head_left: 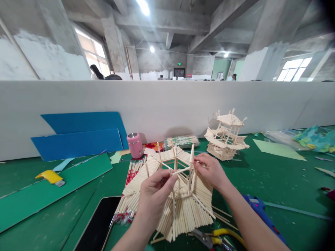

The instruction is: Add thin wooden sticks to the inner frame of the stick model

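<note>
A roof-like model made of thin wooden sticks (pixel 180 205) lies on the green table (pixel 274 181) in front of me. My left hand (pixel 154 195) pinches a stick at the model's upright frame, fingers closed. On the frame's right side, my right hand (pixel 210 170) grips another upright stick. Both hands touch the open hexagonal frame at the top of the model.
A finished stick pagoda (pixel 226 136) stands at the back right. A pink cup (pixel 135 145), blue boards (pixel 81 136), a yellow cutter (pixel 51 176), a phone (pixel 101 223), a blue glue gun (pixel 261 212) and yellow-handled pliers (pixel 217 240) lie around. A white partition (pixel 167 104) closes the back.
</note>
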Action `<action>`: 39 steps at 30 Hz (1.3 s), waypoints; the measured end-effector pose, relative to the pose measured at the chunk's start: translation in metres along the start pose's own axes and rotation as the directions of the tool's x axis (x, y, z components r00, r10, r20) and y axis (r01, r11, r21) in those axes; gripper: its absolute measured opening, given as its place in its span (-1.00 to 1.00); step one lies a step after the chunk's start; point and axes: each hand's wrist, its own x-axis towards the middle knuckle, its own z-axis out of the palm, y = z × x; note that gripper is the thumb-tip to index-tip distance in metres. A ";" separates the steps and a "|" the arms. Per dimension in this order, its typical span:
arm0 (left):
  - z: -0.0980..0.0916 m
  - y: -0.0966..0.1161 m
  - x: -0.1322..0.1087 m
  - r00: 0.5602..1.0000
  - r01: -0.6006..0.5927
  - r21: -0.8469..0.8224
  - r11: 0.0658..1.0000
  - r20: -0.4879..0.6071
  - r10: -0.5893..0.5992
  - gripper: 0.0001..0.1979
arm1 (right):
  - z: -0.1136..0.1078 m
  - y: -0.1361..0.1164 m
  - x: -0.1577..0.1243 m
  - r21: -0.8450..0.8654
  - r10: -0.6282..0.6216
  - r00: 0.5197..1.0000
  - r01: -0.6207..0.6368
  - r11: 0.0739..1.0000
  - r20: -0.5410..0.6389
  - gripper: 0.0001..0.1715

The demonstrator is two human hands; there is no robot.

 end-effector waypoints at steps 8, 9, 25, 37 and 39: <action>-0.001 -0.005 0.002 1.000 -0.020 -0.004 1.000 0.019 0.020 -0.94 | 0.001 0.001 -0.001 0.019 0.013 1.000 -0.012 1.000 -0.003 -0.80; -0.001 -0.005 0.003 1.000 -0.021 -0.004 1.000 0.019 0.021 -0.94 | 0.001 0.001 -0.001 0.021 0.013 1.000 -0.013 1.000 -0.005 -0.80; 0.001 -0.004 0.003 1.000 -0.018 0.008 1.000 0.004 0.018 -0.93 | 0.004 0.004 -0.002 0.042 -0.001 0.999 0.002 0.999 -0.034 -0.79; 0.003 -0.003 0.002 1.000 -0.028 0.035 0.999 0.005 0.028 -0.93 | 0.006 0.004 -0.001 0.044 0.001 0.999 0.001 0.999 -0.046 -0.80; 0.003 -0.003 0.002 0.999 -0.032 0.036 0.999 0.004 0.032 -0.92 | 0.006 0.004 -0.001 0.045 0.002 0.999 0.000 0.999 -0.049 -0.80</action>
